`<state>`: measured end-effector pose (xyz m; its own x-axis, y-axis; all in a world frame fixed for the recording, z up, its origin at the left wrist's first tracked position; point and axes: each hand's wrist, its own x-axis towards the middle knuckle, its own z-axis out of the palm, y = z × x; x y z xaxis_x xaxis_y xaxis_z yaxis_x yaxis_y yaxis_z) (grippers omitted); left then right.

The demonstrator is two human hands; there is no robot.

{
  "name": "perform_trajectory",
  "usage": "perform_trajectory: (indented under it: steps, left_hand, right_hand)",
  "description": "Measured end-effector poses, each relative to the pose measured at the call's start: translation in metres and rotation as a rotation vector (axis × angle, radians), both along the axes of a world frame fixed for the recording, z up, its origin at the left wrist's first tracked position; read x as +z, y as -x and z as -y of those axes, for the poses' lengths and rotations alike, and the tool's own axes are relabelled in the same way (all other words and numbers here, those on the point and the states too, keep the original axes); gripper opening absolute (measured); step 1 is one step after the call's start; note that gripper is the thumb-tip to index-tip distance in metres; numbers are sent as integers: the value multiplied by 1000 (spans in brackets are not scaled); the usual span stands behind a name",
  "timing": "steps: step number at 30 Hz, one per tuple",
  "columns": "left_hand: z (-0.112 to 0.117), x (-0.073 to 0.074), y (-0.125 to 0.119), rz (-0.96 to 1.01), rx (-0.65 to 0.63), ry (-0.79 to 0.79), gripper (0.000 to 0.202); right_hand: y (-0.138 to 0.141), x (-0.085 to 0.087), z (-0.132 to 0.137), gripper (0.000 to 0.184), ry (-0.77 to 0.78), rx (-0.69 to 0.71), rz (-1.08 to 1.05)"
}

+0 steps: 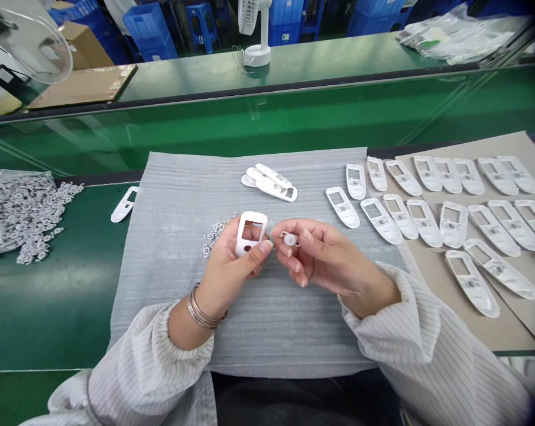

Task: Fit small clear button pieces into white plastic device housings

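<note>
While left hand (pixel 232 258) grips casing (pixel 241 241), right hand (pixel 327 254) holds piece (pixel 289 239); hands nearly meet.

No text can be read — a blue crate (pixel 276 36) seemingly bears a pale label (pixel 287 35) (too small).

Smooth plastic housing (pixel 241 245); matt, ribbed foam-like sheet (pixel 289 331).

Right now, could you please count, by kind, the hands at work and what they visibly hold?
Hands: 2, the left hand and the right hand
White casing, in the left: 1
Small round part, in the right: 1
Total: 4
</note>
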<state>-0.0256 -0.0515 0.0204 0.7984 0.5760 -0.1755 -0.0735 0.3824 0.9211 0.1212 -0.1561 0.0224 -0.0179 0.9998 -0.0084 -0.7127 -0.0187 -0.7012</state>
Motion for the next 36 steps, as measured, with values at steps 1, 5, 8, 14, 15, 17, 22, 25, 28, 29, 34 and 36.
perform_trajectory:
  steps: [1, 5, 8, 14, 15, 17, 22, 25, 28, 29, 34, 36]
  left_hand:
    - [0, 0, 0, -11, -1, 1, 41]
    - [0, 1, 1, -32, -17, -3, 39]
    - [0, 1, 2, -47, -25, -12, 38]
    - [0, 1, -1, -12, -6, 15, 39]
    - [-1, 1, -2, 8, 12, 47, 41]
    - [-2, 3, -3, 28, 43, 132, 44]
    - [-5, 7, -4, 29, 39, 295, 39]
    - [-5, 4, -4, 6, 20, 294, 54]
    - [-5, -2, -5, -13, 43, 187, 64]
    - [-4, -3, -6, -10, 49, 144, 64]
    - [-1, -2, -7, 19, 25, 229, 47]
    - [1, 1, -7, 51, 0, 316, 45]
  right_hand:
    - [0, -1, 0, 26, -18, 8, -4]
    - [1, -4, 0, 26, -71, 27, -9]
    - [1, -4, 0, 23, -86, 33, 0]
    - [1, -2, 0, 26, -72, 22, 44]
    - [1, -3, 0, 26, -63, 14, 58]
    - [1, -3, 0, 24, -46, -19, 95]
    - [3, -3, 1, 15, -108, -222, 328]
    - [7, -1, 2, 15, -85, -347, 558]
    - [10, 1, 3, 20, 7, -418, 728]
    - [11, 2, 3, 20, 27, -441, 777]
    - [11, 0, 2, 10, -115, -594, 1231]
    - [12, -4, 1, 9, -168, -625, 1443]
